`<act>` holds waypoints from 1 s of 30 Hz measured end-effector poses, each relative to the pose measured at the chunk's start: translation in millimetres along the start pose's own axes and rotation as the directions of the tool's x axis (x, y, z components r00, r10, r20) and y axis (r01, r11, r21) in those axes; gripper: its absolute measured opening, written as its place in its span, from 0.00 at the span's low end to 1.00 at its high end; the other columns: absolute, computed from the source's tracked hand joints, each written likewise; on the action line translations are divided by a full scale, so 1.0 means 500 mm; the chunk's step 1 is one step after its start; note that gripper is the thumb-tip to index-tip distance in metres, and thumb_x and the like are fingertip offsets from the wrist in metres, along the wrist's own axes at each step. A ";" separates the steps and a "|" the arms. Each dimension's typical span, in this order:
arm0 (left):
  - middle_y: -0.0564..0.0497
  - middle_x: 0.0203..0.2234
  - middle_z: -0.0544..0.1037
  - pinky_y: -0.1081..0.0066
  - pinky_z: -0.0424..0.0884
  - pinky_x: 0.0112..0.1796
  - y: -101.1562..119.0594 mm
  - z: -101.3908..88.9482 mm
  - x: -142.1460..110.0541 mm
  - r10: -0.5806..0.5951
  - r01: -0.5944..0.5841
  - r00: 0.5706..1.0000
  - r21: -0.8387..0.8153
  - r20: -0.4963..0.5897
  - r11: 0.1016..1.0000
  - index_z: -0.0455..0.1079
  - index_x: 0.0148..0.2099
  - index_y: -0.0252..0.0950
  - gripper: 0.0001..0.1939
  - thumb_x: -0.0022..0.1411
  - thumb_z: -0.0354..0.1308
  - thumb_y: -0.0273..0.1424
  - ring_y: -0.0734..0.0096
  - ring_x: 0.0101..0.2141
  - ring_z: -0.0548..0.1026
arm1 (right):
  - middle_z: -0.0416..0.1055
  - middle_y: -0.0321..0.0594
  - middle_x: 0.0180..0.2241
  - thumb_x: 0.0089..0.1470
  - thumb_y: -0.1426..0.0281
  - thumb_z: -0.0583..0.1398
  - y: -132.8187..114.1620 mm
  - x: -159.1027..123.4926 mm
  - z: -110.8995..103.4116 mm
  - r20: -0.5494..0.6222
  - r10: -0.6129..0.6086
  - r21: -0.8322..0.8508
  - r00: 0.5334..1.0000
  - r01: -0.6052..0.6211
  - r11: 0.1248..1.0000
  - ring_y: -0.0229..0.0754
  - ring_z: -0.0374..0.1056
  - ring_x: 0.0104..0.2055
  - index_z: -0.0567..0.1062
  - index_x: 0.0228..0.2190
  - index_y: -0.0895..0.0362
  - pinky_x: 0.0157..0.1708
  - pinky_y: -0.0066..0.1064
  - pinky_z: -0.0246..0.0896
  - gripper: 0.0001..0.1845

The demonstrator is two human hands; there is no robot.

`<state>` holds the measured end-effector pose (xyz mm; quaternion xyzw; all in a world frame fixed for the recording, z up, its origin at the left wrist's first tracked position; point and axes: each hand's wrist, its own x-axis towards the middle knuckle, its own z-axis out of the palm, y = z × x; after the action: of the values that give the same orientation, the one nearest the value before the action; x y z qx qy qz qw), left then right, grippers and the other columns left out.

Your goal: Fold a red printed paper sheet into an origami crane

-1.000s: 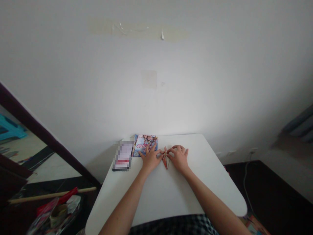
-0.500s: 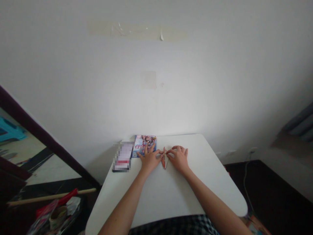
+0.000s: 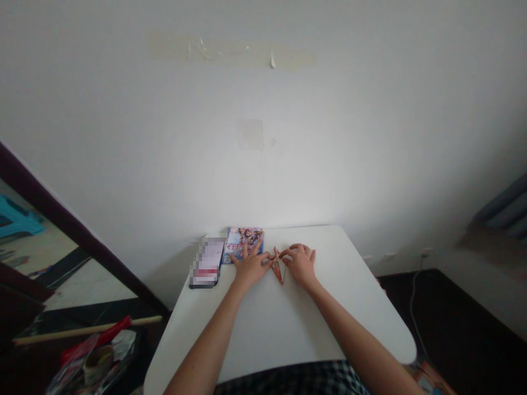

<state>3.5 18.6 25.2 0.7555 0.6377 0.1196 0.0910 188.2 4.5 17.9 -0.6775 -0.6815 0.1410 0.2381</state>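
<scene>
On the white table, a small folded paper (image 3: 277, 270) lies between both hands, a narrow pointed shape with orange-red print and its tip towards me. My left hand (image 3: 250, 268) pinches its left edge with thumb and index finger, while the other fingers spread over a printed booklet (image 3: 233, 239). From the opposite side, my right hand (image 3: 301, 263) has its thumb and index finger closed on the paper's right edge, the remaining fingers bent. The fingertips partly hide the paper's upper half.
Left of the booklet lies a phone (image 3: 208, 262) with a blurred screen. The white table (image 3: 272, 334) stands against a wall (image 3: 370, 137) with old tape marks. On the floor at lower left are a wooden stick (image 3: 142, 322) and a tape roll (image 3: 97, 365).
The folded paper has turned slightly, so its near tip points further right and more of its orange-red face shows. Both hands stay almost in place.
</scene>
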 end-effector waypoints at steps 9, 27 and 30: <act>0.63 0.71 0.51 0.16 0.37 0.53 0.004 0.006 -0.013 -0.023 0.021 0.999 -0.038 -0.049 0.999 0.77 0.48 0.62 0.15 0.65 0.51 0.51 0.33 0.69 0.40 | 0.65 0.37 0.54 0.62 0.63 0.59 0.010 -0.010 0.000 -0.030 -0.050 -0.014 0.998 0.049 0.999 0.51 0.50 0.63 0.79 0.42 0.37 0.65 0.61 0.30 0.11; 0.63 0.71 0.51 0.16 0.37 0.54 0.009 -0.001 -0.020 -0.029 0.026 0.997 -0.042 -0.069 0.999 0.77 0.48 0.63 0.13 0.64 0.54 0.48 0.33 0.69 0.43 | 0.65 0.38 0.54 0.62 0.62 0.59 0.007 -0.010 -0.009 -0.017 -0.057 -0.044 0.998 0.056 0.997 0.52 0.51 0.63 0.80 0.43 0.38 0.64 0.61 0.33 0.11; 0.62 0.70 0.53 0.18 0.36 0.55 0.014 0.003 -0.022 -0.033 0.030 0.995 -0.035 -0.099 0.999 0.77 0.47 0.63 0.13 0.63 0.56 0.48 0.35 0.69 0.44 | 0.66 0.39 0.54 0.61 0.61 0.60 0.007 -0.010 -0.004 -0.038 -0.045 -0.021 0.998 0.044 0.999 0.51 0.51 0.63 0.81 0.41 0.39 0.65 0.60 0.32 0.10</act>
<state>8.6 6.5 24.8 0.7368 0.6511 0.1664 0.0737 192.0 -0.4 17.1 -0.6671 -0.6931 0.1158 0.2474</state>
